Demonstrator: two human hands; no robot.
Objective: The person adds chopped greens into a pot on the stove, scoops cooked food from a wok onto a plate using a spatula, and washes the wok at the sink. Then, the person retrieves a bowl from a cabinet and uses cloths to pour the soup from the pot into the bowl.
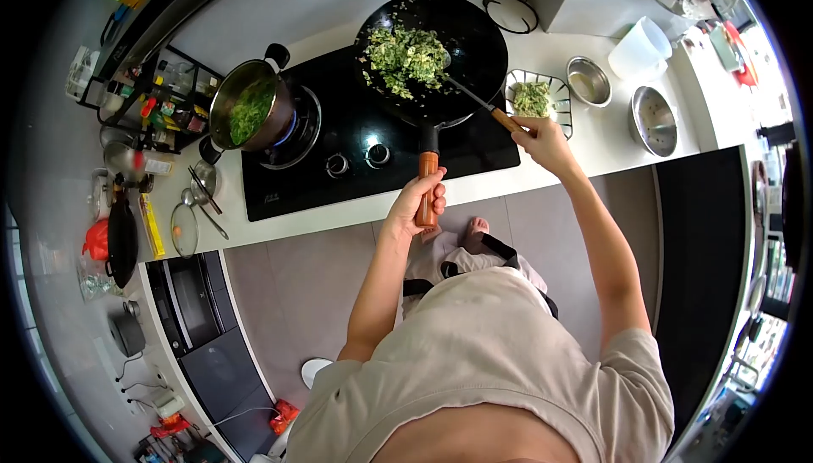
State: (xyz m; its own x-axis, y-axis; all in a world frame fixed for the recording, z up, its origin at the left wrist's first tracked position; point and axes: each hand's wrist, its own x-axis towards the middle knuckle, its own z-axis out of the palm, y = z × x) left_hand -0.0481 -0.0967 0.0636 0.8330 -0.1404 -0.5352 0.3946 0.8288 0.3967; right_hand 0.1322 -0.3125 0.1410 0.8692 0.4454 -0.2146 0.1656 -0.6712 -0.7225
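Note:
My left hand [417,201] is closed round the orange-brown handle [428,177] of a black wok [478,48] on the right side of the stove. In my right hand [544,144] is the wooden handle of a metal spatula [474,97], its head at the edge of the food. Chopped green and pale food [405,60] is heaped on the wok's left side, with small bits scattered up the wall. Beside my right hand stands a wire-rimmed dish [532,99] holding similar pale green food.
A pot of greens [246,116] sits over a blue flame on the left burner of the black stove [356,188]. Metal bowls [589,82] and a translucent container [641,48] stand at right. A glass lid [184,227] and seasoning rack [178,94] are at left.

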